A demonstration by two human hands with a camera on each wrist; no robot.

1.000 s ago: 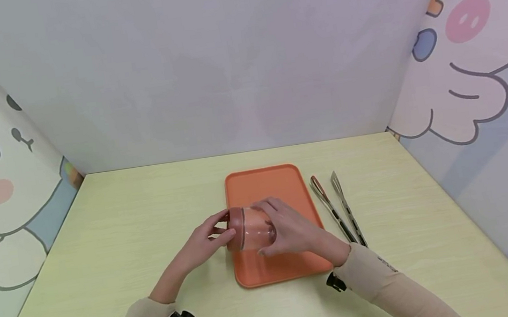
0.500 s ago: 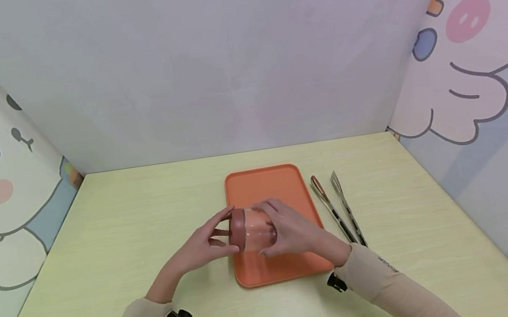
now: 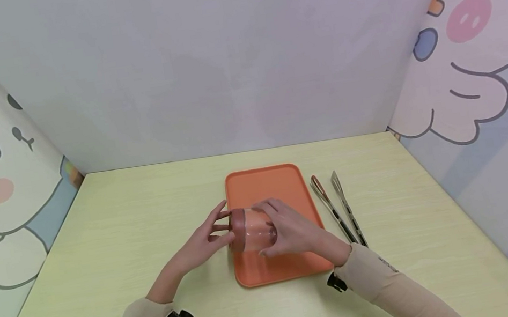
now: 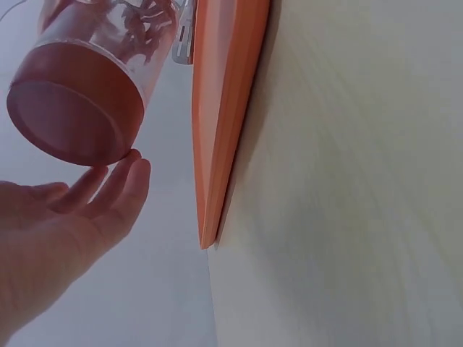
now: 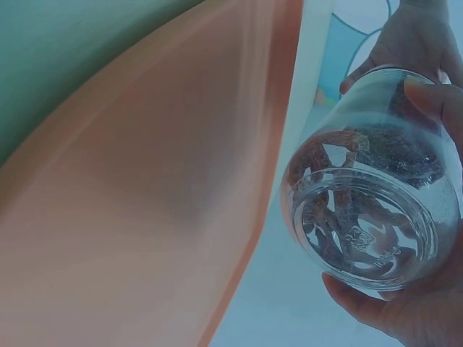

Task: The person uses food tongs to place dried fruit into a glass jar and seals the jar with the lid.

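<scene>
A clear jar [image 3: 258, 228] with a reddish-brown lid [image 3: 238, 231] lies sideways in the air above an orange tray [image 3: 265, 185]. My right hand [image 3: 293, 230] grips the jar around its base end, thumb on the near side. Dark brown pieces show through the jar [image 5: 362, 210] in the right wrist view. At the lid end, my left hand [image 3: 202, 246] has its fingers spread, with the thumb near the lid's front. From the left wrist, fingertips of the left hand [image 4: 65, 238] meet the rim of the lid [image 4: 76, 108].
Metal tongs [image 3: 346, 208] with slotted ends and dark handle parts lie right of the tray, partly behind the right sleeve [image 3: 372, 272]. A pale wooden table [image 3: 152, 200] carries everything. Grey and cartoon-printed walls [image 3: 231, 64] enclose it.
The left fingers have shifted around the lid and are now spread wider, their tips drawn slightly off it. The right hand holds the jar almost still.
</scene>
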